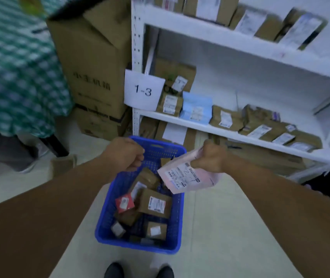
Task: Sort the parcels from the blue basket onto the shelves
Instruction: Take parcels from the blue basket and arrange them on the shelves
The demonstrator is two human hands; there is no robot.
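Head view, blurred toward the edges:

- Blue basket (178, 227) is low in front of the person, just short of the white shelves (230, 133).
- Left hand (128, 155): fingers curled over the basket's far left rim, clamped on it.
- Right hand (210, 157): closed on the top edge of a pink mailer bag (186, 179). The bag hangs label up over the basket's far right corner and is clear of the shelves.
- In the basket: a brown box with a white label (156, 203), a small red parcel (125, 203) just left of it, a smaller brown box (156, 229) nearer the person, plus more brown parcels piled toward the far end.
- Middle shelf holds a row of brown parcels and one light blue parcel (197, 109). The top shelf carries more boxes.
- A paper sign reading "1-3" (143, 91) hangs on the shelf's left post.
- Stacked cardboard boxes (95, 67) stand left of the shelves.
- Second person in a green checked shirt (15, 67) at the left edge.
- Wearer's dark shoes (113, 270) at the bottom.
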